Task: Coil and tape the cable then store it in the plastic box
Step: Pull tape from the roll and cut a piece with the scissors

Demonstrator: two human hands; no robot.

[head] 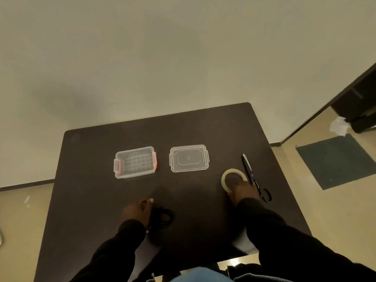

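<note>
A: The left hand (136,212) pinches the coiled cable (162,217), its loops just right of those fingers.
B: Keep that pinch; the right hand (241,190) closes on the tape roll (232,178), scissors (255,180) just beyond.

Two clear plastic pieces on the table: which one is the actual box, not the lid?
The left one, the plastic box: deep, with red latches. The lid beside it lies flat.

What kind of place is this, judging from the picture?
Probably a plain indoor room, perhaps an office or a workroom: a dark table stands against a bare pale wall, the floor is light, and a dark mat lies on it.
</note>
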